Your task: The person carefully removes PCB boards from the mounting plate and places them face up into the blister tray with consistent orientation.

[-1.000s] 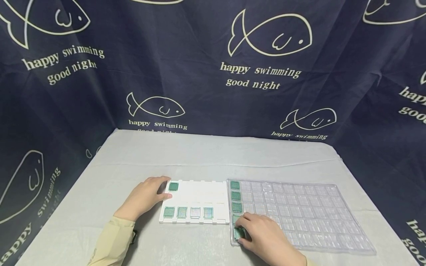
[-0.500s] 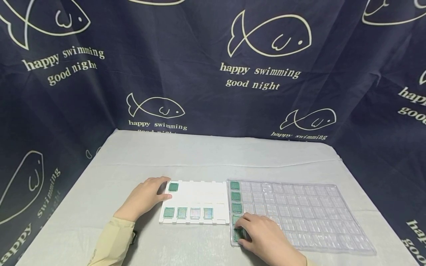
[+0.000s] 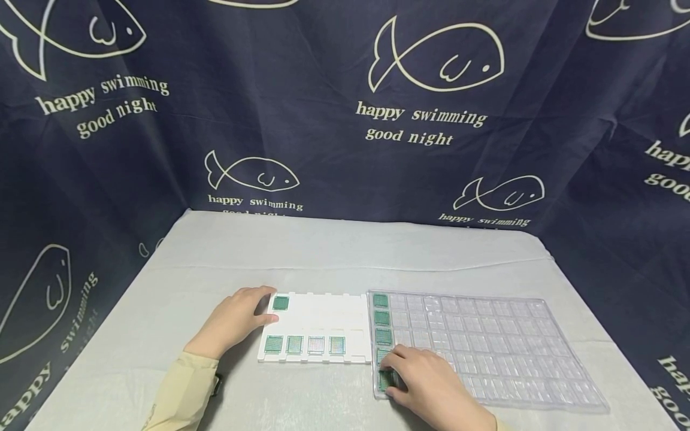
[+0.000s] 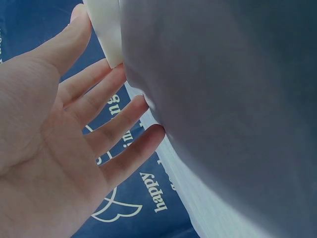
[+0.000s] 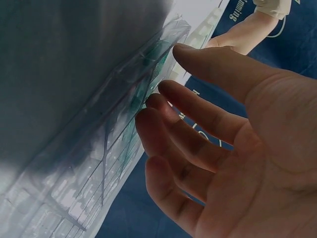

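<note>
My right hand [image 3: 426, 380] reaches over the near left corner of a clear plastic tray [image 3: 485, 344]. Its bent fingers and thumb sit at opposite edges of a green perforated circuit board [image 3: 385, 381] in the nearest pocket, pinching it. The fingers partly hide this board and the one behind it. At the left end of a white slotted tray [image 3: 329, 314], my left hand [image 3: 234, 317] rests with fingers extended, thumb and index fingertip touching its edge. In the left wrist view the fingers of the left hand [image 4: 74, 124] look straight and spread beside the white tray's corner [image 4: 106, 34].
More green boards [image 3: 382, 318] fill the clear tray's left column. The white tray carries one board [image 3: 281, 303] at its far left corner and a near row of several boards [image 3: 294, 344]. Both trays stand side by side on a pale cloth-covered table [image 3: 302, 395]. A dark fish-print curtain [image 3: 345, 108] surrounds it.
The board under my right fingers looked brighter and slightly tilted a second ago; now it lies flatter and darker in its pocket. Both hands have stayed in place.
</note>
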Available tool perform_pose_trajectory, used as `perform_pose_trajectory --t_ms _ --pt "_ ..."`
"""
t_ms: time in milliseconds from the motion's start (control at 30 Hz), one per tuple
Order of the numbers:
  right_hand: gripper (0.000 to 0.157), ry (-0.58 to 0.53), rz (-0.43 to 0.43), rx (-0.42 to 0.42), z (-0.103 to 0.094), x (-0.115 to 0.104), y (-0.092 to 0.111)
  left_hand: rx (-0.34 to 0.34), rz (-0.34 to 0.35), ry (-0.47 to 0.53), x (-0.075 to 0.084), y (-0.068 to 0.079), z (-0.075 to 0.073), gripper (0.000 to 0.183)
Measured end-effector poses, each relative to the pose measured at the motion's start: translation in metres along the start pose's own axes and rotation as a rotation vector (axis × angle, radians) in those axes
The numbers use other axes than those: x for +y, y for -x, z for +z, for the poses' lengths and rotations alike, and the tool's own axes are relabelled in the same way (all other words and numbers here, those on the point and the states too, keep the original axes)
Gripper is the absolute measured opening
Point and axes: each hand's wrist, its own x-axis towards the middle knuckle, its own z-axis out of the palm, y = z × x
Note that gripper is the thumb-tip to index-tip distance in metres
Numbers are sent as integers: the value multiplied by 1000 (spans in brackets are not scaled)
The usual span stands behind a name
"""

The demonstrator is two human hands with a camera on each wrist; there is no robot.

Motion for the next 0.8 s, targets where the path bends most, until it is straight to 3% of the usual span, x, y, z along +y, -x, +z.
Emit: perform_pose_trajectory --t_ms 800 --pt "27 27 -47 23 0 -4 -10 3 -4 -3 1 -1 0 53"
